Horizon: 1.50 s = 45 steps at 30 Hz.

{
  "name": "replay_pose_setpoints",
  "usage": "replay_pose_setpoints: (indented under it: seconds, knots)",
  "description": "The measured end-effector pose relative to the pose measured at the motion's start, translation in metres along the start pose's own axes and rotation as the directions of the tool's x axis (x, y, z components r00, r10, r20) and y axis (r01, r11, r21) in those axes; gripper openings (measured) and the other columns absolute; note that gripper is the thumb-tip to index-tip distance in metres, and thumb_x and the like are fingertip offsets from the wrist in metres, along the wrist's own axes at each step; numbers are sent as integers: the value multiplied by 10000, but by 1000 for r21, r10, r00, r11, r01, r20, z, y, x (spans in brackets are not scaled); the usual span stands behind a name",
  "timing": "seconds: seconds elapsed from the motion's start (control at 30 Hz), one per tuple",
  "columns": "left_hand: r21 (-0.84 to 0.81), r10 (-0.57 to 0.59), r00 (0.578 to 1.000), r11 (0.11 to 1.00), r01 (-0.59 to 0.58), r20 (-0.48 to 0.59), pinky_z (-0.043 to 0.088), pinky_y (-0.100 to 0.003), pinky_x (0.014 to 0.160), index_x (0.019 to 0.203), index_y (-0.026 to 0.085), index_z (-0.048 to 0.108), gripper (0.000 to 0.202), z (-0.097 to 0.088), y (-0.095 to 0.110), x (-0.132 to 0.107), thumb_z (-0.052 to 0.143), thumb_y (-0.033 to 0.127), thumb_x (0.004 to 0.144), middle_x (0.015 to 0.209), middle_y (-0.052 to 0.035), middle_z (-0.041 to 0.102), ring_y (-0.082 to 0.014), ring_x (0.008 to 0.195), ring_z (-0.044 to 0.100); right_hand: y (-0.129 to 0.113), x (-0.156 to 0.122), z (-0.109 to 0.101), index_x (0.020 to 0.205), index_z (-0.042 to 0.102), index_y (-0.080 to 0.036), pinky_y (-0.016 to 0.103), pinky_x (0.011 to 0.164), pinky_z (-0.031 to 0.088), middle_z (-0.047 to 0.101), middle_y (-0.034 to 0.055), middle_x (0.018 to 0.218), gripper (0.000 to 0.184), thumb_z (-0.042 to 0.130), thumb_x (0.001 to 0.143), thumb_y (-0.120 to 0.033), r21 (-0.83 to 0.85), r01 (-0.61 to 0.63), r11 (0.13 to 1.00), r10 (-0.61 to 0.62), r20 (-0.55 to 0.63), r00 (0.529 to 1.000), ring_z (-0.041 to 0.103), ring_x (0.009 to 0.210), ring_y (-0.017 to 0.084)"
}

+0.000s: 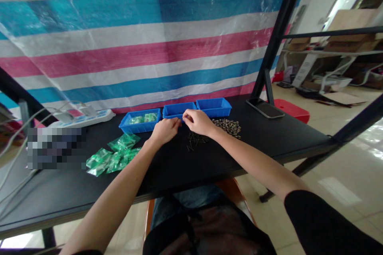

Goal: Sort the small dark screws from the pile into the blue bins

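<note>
My left hand (166,130) and my right hand (198,122) meet fingertip to fingertip just in front of the middle blue bin (177,109). Both are closed in a pinch; whatever lies between the fingers is too small to make out. Under and beside my right hand is a scatter of thin dark screws (195,141). A heap of small shiny metal pieces (229,127) lies to its right, partly behind my forearm. Left of my left forearm rest several green-and-clear plastic packets (121,154). More such packets lie in the left blue bin (140,121).
The right blue bin (213,107) stands by the striped sheet (167,55) at the back. A phone (265,108) lies on the black table (269,137) at right. A white power strip (98,117) with cables sits at left, near a blurred-out item (55,147). Black frame posts flank the table.
</note>
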<state>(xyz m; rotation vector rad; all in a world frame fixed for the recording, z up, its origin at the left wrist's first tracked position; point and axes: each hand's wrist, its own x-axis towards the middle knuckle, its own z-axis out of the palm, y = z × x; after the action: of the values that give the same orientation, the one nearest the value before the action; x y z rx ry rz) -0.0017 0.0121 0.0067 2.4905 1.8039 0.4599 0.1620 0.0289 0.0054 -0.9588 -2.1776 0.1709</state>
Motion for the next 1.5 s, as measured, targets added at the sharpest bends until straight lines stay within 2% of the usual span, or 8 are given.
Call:
replay_pose_setpoints:
  seconds: [0.1,0.27,0.33,0.57,0.73,0.93,1.1,1.5]
  knots:
    - [5,14,999,1000,-14,-36,422,-286,666,855,217,610,384,0,1,0,266,381,901,787,-39,664,-207,765,628,2,2,-3,765,587,-154,215,598,349,597,18,680,93,504,806,-157,-8,-22,1000,22,-16,1000,508,615,113]
    - [-54,23,996,998,-28,-91,425,-280,657,1093,225,541,319,1,4,-1,360,378,879,801,-20,672,-205,753,633,5,4,-8,741,605,-145,214,593,343,608,26,689,132,500,818,-172,-5,-67,998,66,-28,997,513,621,113]
    - [-60,41,995,997,-47,-92,425,-275,647,1112,220,529,318,1,5,-1,387,370,871,793,-16,672,-199,732,631,5,4,-9,733,607,-140,213,587,336,604,24,677,143,499,821,-171,1,-60,998,60,-13,998,509,614,110]
    - [0,72,993,997,-72,-89,420,-269,651,922,217,590,295,1,5,-1,335,362,889,813,-37,668,-198,748,627,4,4,-7,723,601,-137,216,566,309,587,16,648,162,496,835,-189,4,-33,999,32,30,999,483,588,101]
    - [-19,46,996,999,-48,-73,424,-266,682,900,217,575,295,-1,6,-1,309,344,893,823,-34,667,-190,773,626,3,3,-9,776,597,-146,218,572,309,580,10,652,159,488,854,-231,33,-46,998,45,33,998,493,599,107]
    - [-55,26,997,998,-30,-75,425,-289,692,873,209,558,317,-2,8,-2,269,335,903,792,-39,657,-200,747,628,0,4,-10,690,526,-151,218,577,312,536,0,596,319,357,927,-281,167,-128,978,118,67,991,491,578,104]
    - [-64,51,996,996,-56,-71,415,-288,678,856,207,533,304,0,6,-1,260,330,907,760,-38,647,-200,737,626,0,5,-8,672,494,-152,212,592,331,518,-15,576,310,358,926,-266,242,-161,957,129,144,981,495,567,97]
    - [-85,91,995,992,-93,-27,416,-269,687,841,209,515,267,4,3,0,279,312,911,740,-24,640,-176,724,620,1,5,-4,681,475,-148,208,609,353,534,-9,612,268,376,918,-224,306,-205,930,156,177,972,517,595,98]
